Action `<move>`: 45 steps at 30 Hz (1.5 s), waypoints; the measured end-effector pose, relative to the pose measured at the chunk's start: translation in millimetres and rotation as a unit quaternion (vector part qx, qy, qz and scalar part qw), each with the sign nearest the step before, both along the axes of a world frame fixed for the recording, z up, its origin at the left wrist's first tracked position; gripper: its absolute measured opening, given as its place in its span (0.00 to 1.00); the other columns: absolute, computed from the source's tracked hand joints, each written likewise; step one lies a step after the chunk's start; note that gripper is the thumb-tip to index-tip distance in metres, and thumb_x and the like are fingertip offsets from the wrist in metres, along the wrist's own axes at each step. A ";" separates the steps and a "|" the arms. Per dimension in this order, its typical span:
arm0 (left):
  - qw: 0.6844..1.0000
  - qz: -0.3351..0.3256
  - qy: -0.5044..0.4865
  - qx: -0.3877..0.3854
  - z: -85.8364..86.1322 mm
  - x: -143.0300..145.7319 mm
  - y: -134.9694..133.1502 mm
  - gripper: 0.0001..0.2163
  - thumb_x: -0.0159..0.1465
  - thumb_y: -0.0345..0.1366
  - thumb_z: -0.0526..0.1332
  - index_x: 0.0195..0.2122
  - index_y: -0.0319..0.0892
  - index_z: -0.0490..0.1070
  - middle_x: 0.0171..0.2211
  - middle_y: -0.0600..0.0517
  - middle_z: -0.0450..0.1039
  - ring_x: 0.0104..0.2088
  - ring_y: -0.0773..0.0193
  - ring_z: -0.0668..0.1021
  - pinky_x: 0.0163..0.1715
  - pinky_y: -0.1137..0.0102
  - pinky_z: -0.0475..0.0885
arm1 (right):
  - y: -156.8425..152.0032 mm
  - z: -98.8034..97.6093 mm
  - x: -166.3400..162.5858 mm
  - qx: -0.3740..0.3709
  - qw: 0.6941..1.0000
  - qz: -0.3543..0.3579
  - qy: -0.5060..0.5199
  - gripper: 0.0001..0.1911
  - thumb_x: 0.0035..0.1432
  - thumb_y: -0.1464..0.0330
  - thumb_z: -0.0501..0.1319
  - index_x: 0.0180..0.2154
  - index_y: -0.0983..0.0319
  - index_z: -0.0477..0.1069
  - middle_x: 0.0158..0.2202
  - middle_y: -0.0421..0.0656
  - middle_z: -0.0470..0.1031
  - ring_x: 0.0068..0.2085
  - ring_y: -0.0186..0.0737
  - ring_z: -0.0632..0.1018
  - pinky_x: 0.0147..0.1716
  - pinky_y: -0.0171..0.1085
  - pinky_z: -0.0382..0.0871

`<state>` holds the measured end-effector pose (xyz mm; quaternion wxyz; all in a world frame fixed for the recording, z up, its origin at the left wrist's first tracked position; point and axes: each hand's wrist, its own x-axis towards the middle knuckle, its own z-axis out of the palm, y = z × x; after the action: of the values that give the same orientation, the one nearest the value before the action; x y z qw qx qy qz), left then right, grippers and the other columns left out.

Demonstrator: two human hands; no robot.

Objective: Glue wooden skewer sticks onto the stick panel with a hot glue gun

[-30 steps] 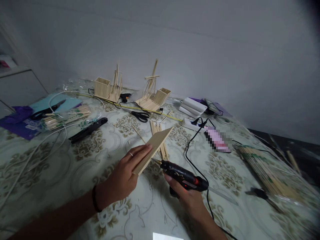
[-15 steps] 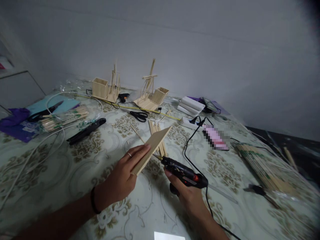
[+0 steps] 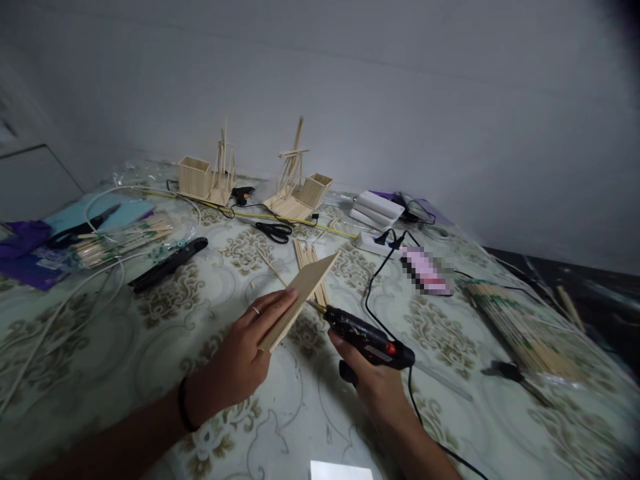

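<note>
left hand (image 3: pixel 240 360): my fingers clamped on the lower end of the stick panel (image 3: pixel 301 295), four on top; thumb hidden, presumably under.
stick panel: held off the worktop (image 3: pixel 150 347), tilted on edge; long axis runs from 7 o'clock at my hand up to 1 o'clock.
right hand (image 3: pixel 373 387): fingers wrapped tight round the glue gun (image 3: pixel 371 339) grip.
glue gun: nozzle points to 10 o'clock, tip at the panel's right long edge, about mid-length; touching or a hair off, can't tell.
key relation: panel edge lies at 10 o'clock from the gun tip; right hand is the nearer one to that edge.
around: loose sticks (image 3: pixel 310 260) at 12 o'clock behind the panel; scissors (image 3: pixel 274 231) further back.
</note>
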<state>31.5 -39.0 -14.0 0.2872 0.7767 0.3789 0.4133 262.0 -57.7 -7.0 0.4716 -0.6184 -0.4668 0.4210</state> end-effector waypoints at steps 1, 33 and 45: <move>1.000 0.001 -0.001 0.002 -0.1 0.0 0.1 0.41 0.65 0.16 0.52 0.76 0.56 0.56 0.74 0.52 0.65 0.73 0.57 0.67 0.76 0.53 0.60 | 0.4 -0.3 0.4 0.004 1.000 0.000 0.000 0.23 0.49 0.49 0.73 0.24 0.60 0.74 0.21 0.39 0.69 0.23 0.37 0.66 0.24 0.38 0.63; 1.000 0.000 0.002 0.001 -1.9 -0.9 -1.0 0.41 0.65 0.17 0.53 0.77 0.57 0.56 0.74 0.52 0.64 0.73 0.55 0.67 0.76 0.49 0.61 | 2.7 -3.6 2.6 0.006 1.000 -0.029 0.008 0.26 0.52 0.45 0.72 0.23 0.59 0.70 0.19 0.36 0.60 0.21 0.34 0.60 0.19 0.36 0.56; 1.000 -0.006 0.021 0.011 -4.3 -1.6 -1.6 0.42 0.65 0.17 0.53 0.77 0.58 0.55 0.75 0.53 0.63 0.73 0.56 0.67 0.76 0.50 0.60 | 7.6 -4.7 3.4 0.011 0.997 -0.072 0.000 0.27 0.51 0.45 0.72 0.22 0.57 0.65 0.20 0.35 0.60 0.21 0.34 0.60 0.20 0.38 0.57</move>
<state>30.0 -40.6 -18.3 0.2733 0.7907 0.3753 0.3991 265.4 -50.1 -11.7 0.5074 -0.6455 -0.4257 0.3803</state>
